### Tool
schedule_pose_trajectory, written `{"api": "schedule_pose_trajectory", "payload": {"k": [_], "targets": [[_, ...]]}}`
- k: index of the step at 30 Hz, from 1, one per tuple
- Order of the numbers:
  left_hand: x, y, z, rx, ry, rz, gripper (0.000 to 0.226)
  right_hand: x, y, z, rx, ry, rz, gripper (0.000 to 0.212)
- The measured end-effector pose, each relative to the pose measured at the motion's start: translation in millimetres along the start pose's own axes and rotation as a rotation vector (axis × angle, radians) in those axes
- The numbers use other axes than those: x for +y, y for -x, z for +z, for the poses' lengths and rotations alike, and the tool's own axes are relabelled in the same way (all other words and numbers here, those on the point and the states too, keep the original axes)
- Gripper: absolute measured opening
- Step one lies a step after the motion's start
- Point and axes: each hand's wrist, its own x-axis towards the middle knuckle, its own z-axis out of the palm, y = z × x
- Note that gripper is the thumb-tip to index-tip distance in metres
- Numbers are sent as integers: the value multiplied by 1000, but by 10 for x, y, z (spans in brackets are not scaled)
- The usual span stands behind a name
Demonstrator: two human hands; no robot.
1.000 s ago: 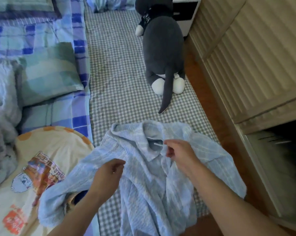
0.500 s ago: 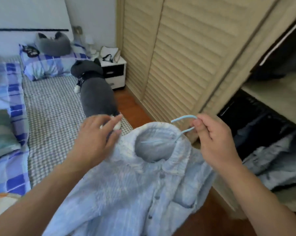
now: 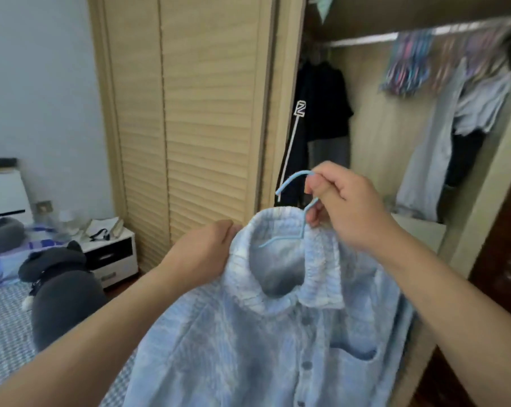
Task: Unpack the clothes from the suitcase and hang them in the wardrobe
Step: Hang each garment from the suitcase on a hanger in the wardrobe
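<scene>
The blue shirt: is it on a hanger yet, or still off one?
On. The blue shirt hangs from the blue hanger, whose wire enters the collar; the right hand grips its hook.

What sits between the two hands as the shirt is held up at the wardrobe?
In the head view, the shirt's collar spans the gap between the left hand and the right hand, with the light blue hanger rising out of it.

Pale blue buttoned shirt [image 3: 277, 348], on blue hanger [image 3: 295, 183]
</scene>
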Motion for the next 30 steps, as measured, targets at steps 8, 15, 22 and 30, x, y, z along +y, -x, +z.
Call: {"api": "schedule_pose_trajectory", "payload": {"k": [8,15,22,30], "targets": [[994,-75,224,-19,-151,419,56,71,209,-936,309,272,9,28],[1624,-422,422,46,-243,566,40,-130,249,-1276,238,173,-8,31],[1766,-672,466,260,32,525,34,428,731,-1650,-45,622,259,51],[1666,-941,487,247,-22,659,56,379,1010,-2040,-65,397,298,46]]}}
